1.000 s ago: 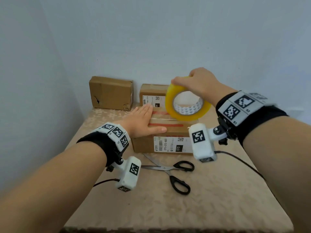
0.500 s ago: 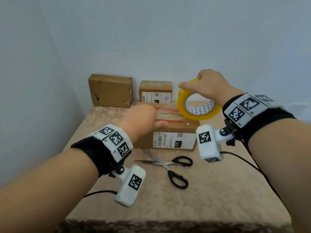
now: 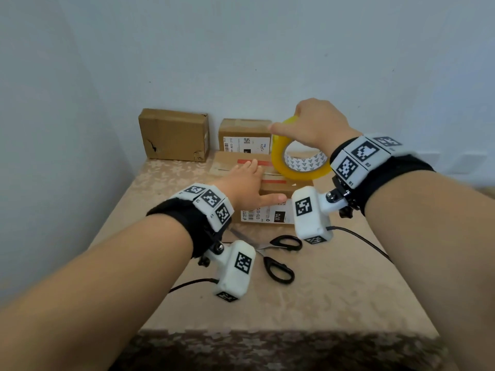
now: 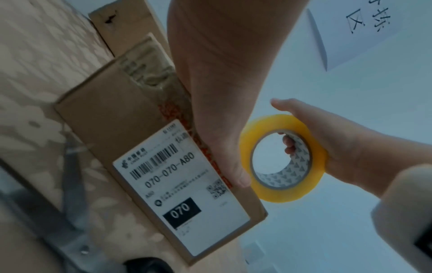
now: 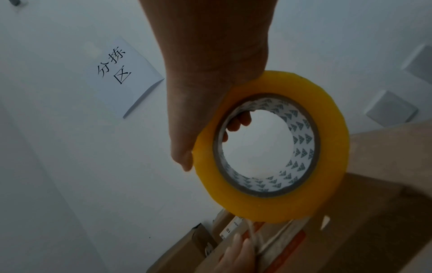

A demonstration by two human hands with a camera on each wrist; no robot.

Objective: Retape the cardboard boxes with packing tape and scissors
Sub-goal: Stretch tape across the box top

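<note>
A cardboard box point(image 3: 273, 188) with red printed strips and a white label point(image 4: 182, 186) lies flat mid-table. My left hand point(image 3: 249, 183) lies flat on its top, fingers straight, thumb along the front edge. My right hand point(image 3: 313, 124) grips a yellow roll of packing tape point(image 3: 300, 156), held upright just above the box's right end, fingers curled through the core point(image 5: 236, 122). Black-handled scissors point(image 3: 278, 255) lie open on the table in front of the box. No free tape end shows.
Two more cardboard boxes stand against the back wall: a plain dented one point(image 3: 174, 135) at the left and a smaller labelled one point(image 3: 245, 136) behind the main box. The beige patterned tablecloth point(image 3: 334, 290) runs to the near edge. Walls close in at left and back.
My left hand lifted off the box half a second ago and now lies flat on it again. My right hand with the tape roll has shifted slightly right and back.
</note>
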